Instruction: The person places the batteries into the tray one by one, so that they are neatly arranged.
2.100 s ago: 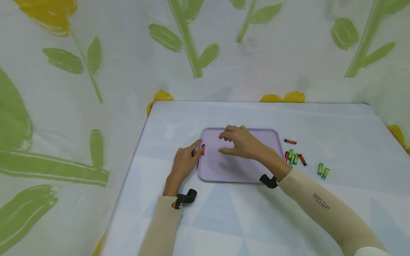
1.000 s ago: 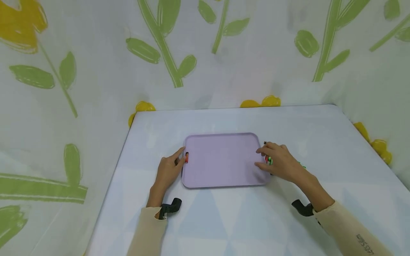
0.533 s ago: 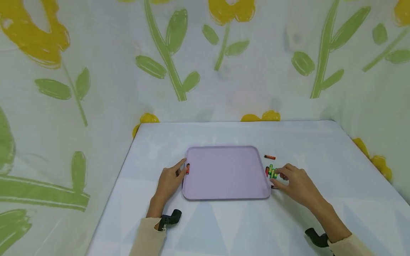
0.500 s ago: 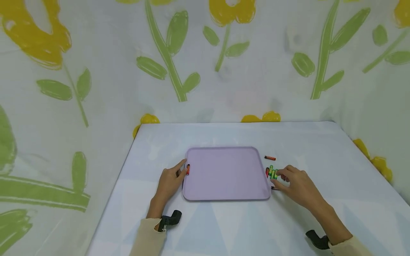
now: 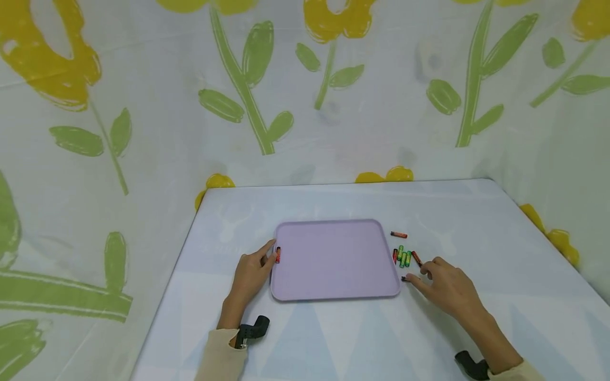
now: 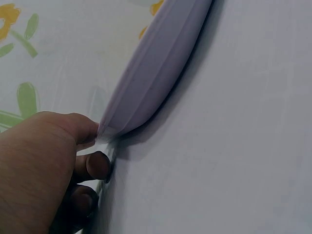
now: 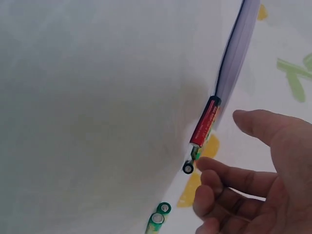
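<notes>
In the head view, the tray (image 5: 333, 259) is a smooth lilac rectangle with rounded corners and a low raised rim. The left hand (image 5: 249, 278) touches its left edge, thumb and forefinger apart along the rim; a red battery (image 5: 278, 255) lies by the thumb, just inside that edge. The right hand (image 5: 448, 286) is near the tray's lower right corner, thumb and forefinger apart. Green batteries (image 5: 408, 258), small glossy cylinders, lie together beside the tray's right edge; an orange battery (image 5: 398, 234) lies crosswise above them, a dark red battery (image 5: 416, 258) slants towards the right forefinger, and a black-ended battery (image 5: 404, 279) is partly hidden by the thumb. The table (image 5: 352, 344) is smooth, white with pale blue triangles; the wall (image 5: 371, 116), faintly creased, carries painted-looking green stems and yellow flowers. In the left wrist view, the tray's outer wall is curved and ridged; one digit meets its rim, and two other fingertips are bent below, in shadow. In the right wrist view, thumb and fingers are apart, the fingers loosely bent, beside a printed red cylinder (image 7: 205, 122); whether a fingertip touches a battery I cannot tell.
</notes>
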`<state>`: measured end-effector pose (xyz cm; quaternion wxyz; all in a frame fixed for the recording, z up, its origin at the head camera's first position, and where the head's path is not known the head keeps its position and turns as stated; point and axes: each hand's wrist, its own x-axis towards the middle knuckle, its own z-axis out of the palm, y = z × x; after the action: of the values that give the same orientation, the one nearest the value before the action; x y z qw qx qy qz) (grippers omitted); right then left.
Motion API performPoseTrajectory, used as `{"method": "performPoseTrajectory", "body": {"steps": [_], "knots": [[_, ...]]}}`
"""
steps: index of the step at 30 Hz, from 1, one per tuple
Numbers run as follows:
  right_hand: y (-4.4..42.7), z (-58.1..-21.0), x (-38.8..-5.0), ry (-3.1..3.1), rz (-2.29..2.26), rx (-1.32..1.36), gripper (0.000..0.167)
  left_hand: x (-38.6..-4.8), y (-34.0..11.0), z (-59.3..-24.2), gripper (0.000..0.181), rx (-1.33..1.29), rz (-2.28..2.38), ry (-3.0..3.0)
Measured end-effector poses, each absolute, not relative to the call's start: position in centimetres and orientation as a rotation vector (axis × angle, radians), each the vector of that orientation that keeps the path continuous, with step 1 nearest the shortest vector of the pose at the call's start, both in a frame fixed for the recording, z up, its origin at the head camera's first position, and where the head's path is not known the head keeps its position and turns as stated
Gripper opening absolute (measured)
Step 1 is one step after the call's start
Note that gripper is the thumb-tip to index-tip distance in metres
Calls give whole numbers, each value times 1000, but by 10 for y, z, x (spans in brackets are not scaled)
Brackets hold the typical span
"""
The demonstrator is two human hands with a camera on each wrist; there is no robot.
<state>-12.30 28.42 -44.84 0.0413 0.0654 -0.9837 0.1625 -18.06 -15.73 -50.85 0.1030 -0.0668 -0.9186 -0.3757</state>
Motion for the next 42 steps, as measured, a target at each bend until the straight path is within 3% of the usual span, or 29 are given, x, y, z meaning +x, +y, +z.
{"method": "performPoseTrajectory", "body": {"steps": [16, 25, 32, 42], "knots": [[267, -453, -128, -3102, 244, 163, 49, -180, -162, -508, 40, -201, -1100, -2709], [264, -454, -126, -3056, 163, 166, 43, -180, -159, -506, 40, -233, -1110, -2686], [270, -447, -125, -3036, 348, 161, 33, -180, -158, -507, 41, -243, -1121, -2684], [265, -429, -138, -2809, 533, 441, 32, -180, -158, -508, 41, -225, -1106, -2688]]}}
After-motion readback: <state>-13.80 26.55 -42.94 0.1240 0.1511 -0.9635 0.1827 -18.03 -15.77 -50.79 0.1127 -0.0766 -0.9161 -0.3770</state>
